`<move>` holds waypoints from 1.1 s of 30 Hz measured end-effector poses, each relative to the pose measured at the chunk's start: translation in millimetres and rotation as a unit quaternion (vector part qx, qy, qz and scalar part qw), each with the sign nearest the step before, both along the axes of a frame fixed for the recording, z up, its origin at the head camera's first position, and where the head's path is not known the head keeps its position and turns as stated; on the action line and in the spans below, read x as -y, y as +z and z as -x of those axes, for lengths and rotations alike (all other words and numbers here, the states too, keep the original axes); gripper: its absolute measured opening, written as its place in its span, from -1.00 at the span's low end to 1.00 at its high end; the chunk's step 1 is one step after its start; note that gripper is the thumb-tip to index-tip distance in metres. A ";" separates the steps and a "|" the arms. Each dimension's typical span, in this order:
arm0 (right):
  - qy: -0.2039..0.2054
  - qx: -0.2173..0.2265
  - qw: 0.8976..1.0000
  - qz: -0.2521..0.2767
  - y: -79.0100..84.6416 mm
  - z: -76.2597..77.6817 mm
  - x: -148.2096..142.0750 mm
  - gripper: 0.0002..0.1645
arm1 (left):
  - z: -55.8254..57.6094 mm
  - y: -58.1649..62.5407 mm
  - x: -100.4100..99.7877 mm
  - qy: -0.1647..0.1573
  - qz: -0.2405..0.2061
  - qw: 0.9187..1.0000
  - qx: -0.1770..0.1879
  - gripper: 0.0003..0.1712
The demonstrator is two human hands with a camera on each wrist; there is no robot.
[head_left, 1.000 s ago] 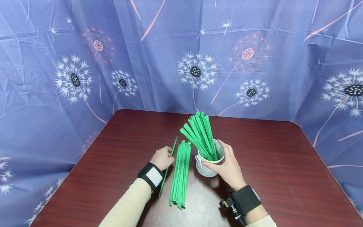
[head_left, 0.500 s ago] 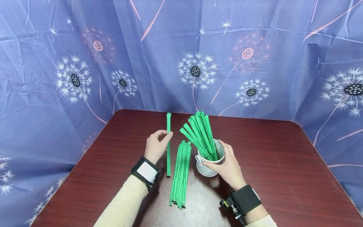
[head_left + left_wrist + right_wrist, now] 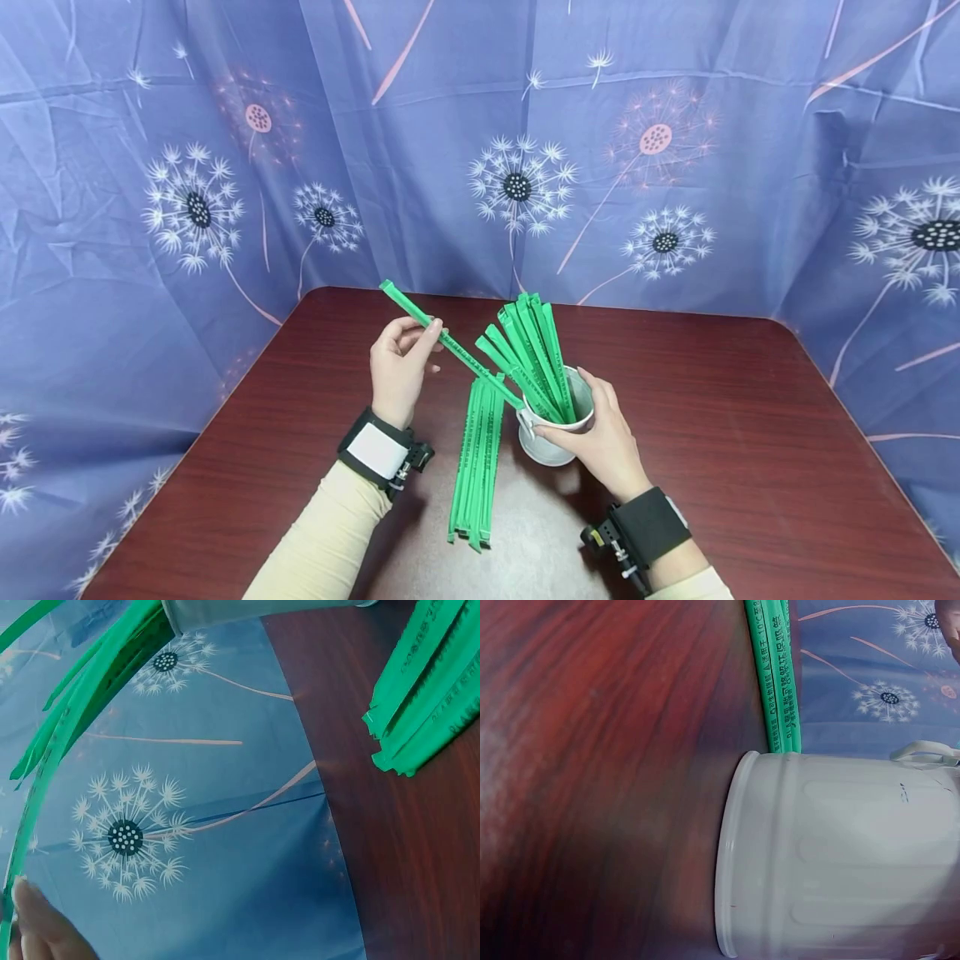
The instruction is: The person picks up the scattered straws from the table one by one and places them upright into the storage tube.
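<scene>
My left hand (image 3: 402, 362) pinches one green paper-wrapped straw (image 3: 472, 361) between thumb and fingers, near its upper part. This straw slants down to the right, its lower end at the left rim of a small white bucket (image 3: 545, 450); whether it touches the rim or lies inside I cannot tell. Around the bucket's right side and rim, my right hand (image 3: 611, 437) holds it upright. Several wrapped straws (image 3: 534, 354) stand fanned out in the bucket, leaning left. In the right wrist view the bucket's side (image 3: 855, 847) fills the lower right.
A bundle of green wrapped straws (image 3: 476, 467) lies on the dark red wooden table (image 3: 750, 433), left of the bucket and between the forearms. Blue dandelion-print cloth (image 3: 420, 167) hangs around the table's back and sides.
My left hand has lifted the single straw from beside the bundle, moved up and slightly left, and tilted its lower end toward the bucket. The right hand and bucket have stayed put.
</scene>
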State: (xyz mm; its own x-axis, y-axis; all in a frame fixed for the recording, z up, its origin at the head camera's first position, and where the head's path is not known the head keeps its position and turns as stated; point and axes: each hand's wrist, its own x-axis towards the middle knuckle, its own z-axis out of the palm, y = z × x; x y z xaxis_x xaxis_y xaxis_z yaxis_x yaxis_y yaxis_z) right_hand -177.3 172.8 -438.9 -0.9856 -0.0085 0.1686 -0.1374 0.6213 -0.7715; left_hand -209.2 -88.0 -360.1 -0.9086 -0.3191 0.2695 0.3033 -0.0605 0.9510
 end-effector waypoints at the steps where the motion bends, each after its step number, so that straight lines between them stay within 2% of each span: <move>1: 0.000 -0.001 1.000 0.000 0.0 0.2 0.2 0.27 | -0.3 0.1 -0.6 0.002 -0.005 1.000 -0.008 -0.80; 9: -0.002 -0.002 1.000 0.000 0.1 0.8 1.5 0.27 | -2.9 3.2 -6.9 0.014 -0.050 0.997 -0.061 -0.82; 13: -0.003 -0.002 1.000 0.001 0.1 0.3 1.0 0.27 | -3.3 1.4 -11.1 0.009 -0.035 0.998 -0.058 -0.76; 16: -0.003 0.000 1.000 -0.001 0.2 0.2 0.6 0.27 | -3.9 -3.8 -16.6 0.007 0.021 0.999 -0.033 -0.78; 19: -0.004 0.001 1.000 0.000 0.4 0.2 0.1 0.27 | -4.6 -8.5 -23.8 -0.003 0.095 0.995 -0.008 -0.77; 25: -0.002 -0.002 1.000 0.000 -0.2 1.2 0.0 0.27 | -5.5 -13.4 -37.0 -0.011 0.235 0.972 0.001 -0.78; 33: -0.002 -0.005 1.000 0.000 -1.6 1.6 0.3 0.26 | -3.1 -22.7 -47.6 -0.020 0.309 0.951 0.008 -0.81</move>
State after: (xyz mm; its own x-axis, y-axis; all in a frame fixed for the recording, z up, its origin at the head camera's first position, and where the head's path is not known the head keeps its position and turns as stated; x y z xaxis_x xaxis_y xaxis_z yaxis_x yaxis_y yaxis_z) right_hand -178.9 172.6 -440.5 -0.9838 -0.0040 0.1790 -0.1427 0.6213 -0.7705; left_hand -206.1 -40.4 -382.9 -0.9220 -0.0696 0.3808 0.2979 0.5005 0.8128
